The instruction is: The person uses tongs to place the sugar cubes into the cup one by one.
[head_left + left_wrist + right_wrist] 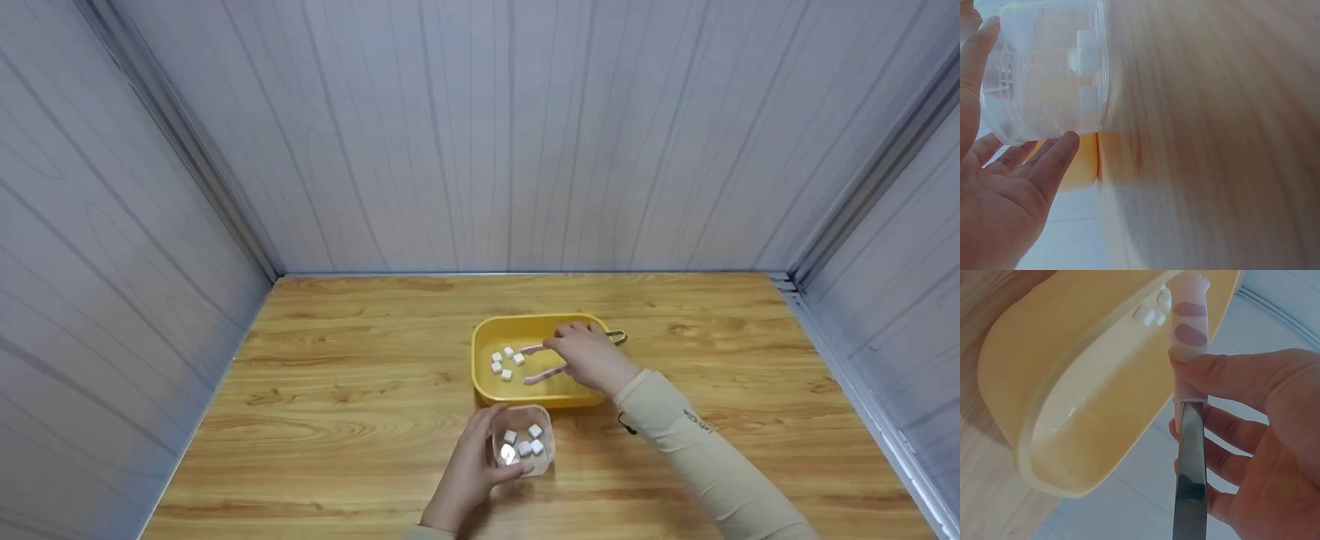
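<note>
My left hand [471, 459] holds a small clear plastic container [1050, 84], thumb on one side and fingers on the other. Several white cubes [524, 448] lie inside it. In front of it stands a yellow tub [540, 400], with more white cubes [507, 375] grouped in its left part. Over the tub's right part, my right hand [589, 358] grips a pair of tongs [1190, 461] with metal arms and pink tips. The tips are spread apart near the cubes, with no cube seen between them.
Everything rests on a wood-grain table [337, 405]. A pale panel wall [465, 150] rises behind it, with side walls at left and right. The tongs' bent metal end [616, 337] shows over the tub's right rim.
</note>
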Motion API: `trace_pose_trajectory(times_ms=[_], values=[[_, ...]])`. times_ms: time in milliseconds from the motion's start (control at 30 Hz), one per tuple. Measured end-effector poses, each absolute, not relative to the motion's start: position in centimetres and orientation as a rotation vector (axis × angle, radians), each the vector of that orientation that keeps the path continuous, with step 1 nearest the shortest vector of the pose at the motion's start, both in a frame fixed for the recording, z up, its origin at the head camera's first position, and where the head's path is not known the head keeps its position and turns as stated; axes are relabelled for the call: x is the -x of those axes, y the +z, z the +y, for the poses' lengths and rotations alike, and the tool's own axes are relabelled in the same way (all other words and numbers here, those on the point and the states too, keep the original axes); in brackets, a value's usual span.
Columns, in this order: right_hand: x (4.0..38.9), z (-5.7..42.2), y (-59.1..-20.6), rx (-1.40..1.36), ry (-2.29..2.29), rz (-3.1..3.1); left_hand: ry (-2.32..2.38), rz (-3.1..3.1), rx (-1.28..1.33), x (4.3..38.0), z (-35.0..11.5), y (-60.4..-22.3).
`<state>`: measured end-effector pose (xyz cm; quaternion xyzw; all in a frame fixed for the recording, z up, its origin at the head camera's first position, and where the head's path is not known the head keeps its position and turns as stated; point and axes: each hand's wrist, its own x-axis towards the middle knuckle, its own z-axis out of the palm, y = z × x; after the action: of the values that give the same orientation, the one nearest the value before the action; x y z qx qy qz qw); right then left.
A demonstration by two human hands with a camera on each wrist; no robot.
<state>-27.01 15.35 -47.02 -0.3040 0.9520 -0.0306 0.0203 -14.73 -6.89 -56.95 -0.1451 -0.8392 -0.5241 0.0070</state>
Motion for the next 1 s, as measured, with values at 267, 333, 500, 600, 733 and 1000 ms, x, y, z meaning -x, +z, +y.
trace_pose_trajectory(times_ms=[267,333,500,600,733,1000], values=[[27.4,15.3,-47.5,0.940,-0.104,2.960,-1.647,-2.649,0.418,14.6,-6.9,-56.9],[27.5,15.2,-47.6,0.939,-0.104,2.965,-1.642,-2.648,0.427,14.6,-6.9,-56.9],[27.8,15.1,-48.0,0.959,-0.085,2.981,-1.629,-2.627,0.472,14.6,-7.0,-56.9],[28.0,15.0,-48.2,0.960,-0.079,2.983,-1.644,-2.621,0.469,14.7,-6.9,-56.8],[28.2,14.9,-48.4,0.933,-0.070,2.972,-1.660,-2.626,0.450,14.7,-6.9,-56.8],[28.6,14.6,-48.6,0.900,-0.047,2.948,-1.663,-2.641,0.433,14.8,-6.9,-56.9]])
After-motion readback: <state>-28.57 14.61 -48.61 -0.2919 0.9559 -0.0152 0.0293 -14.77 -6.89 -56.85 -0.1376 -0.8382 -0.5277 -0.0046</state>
